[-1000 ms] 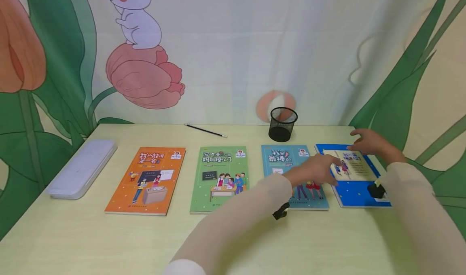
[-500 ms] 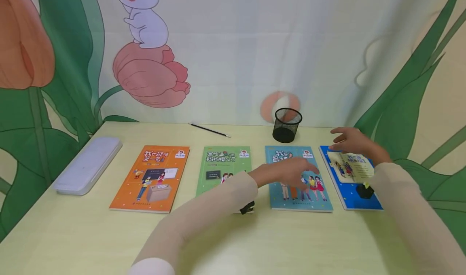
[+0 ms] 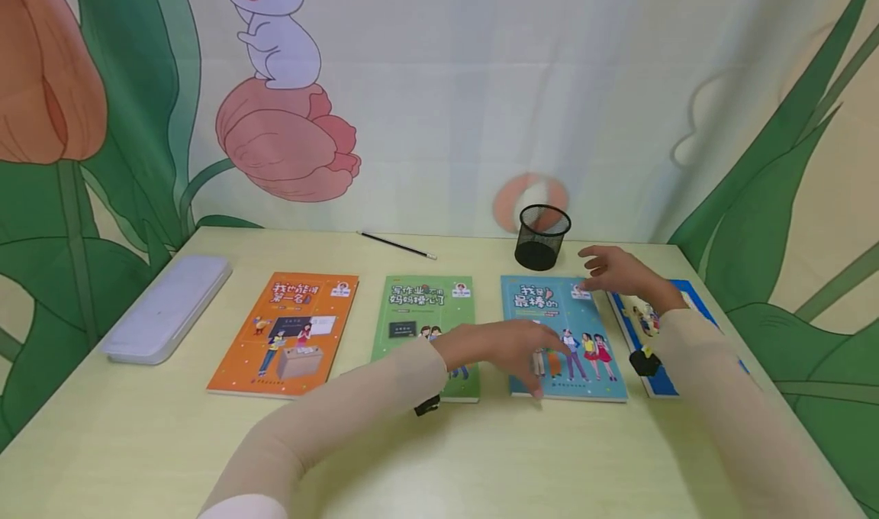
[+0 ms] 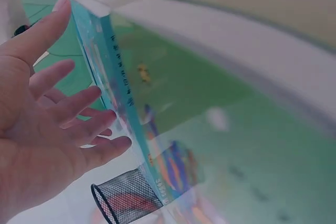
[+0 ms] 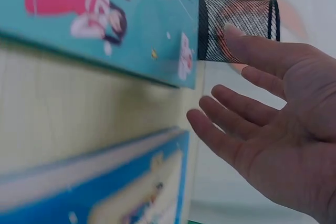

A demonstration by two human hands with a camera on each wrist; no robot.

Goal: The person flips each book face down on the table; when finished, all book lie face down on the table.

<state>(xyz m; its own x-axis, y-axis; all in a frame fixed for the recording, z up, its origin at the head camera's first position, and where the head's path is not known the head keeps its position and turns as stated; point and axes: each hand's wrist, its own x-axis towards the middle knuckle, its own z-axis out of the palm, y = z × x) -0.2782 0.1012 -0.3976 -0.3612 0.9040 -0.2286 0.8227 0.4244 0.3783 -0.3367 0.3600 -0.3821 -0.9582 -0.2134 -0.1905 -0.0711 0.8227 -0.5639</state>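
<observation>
While both hands hover at the teal book, view by view:

Head view, teal book: the teal book (image 3: 559,328) lies flat on the table (image 3: 481,458), its long axis running away from the person, title end toward the wall.
Head view, left hand: the left hand (image 3: 511,349) is over the book's near left part, fingers spread and loose, gripping nothing.
Head view, right hand: the right hand (image 3: 614,271) is at the book's far right corner, fingers straight and apart; whether it touches cannot be told.
Head view, neighbours: the green book (image 3: 427,328) lies just left of the left hand, the blue book (image 3: 648,328) under the right forearm, the orange book (image 3: 288,332) well off to the left.
Head view, container: the mesh pen cup (image 3: 542,236) stands beyond the right hand; nothing shows inside it.

Left wrist view: fingers straight, lying along the teal book's edge, the mesh pen cup beyond them.

Right wrist view: palm open, fingers apart, just off the teal book's corner; the mesh pen cup sits behind the thumb.
</observation>
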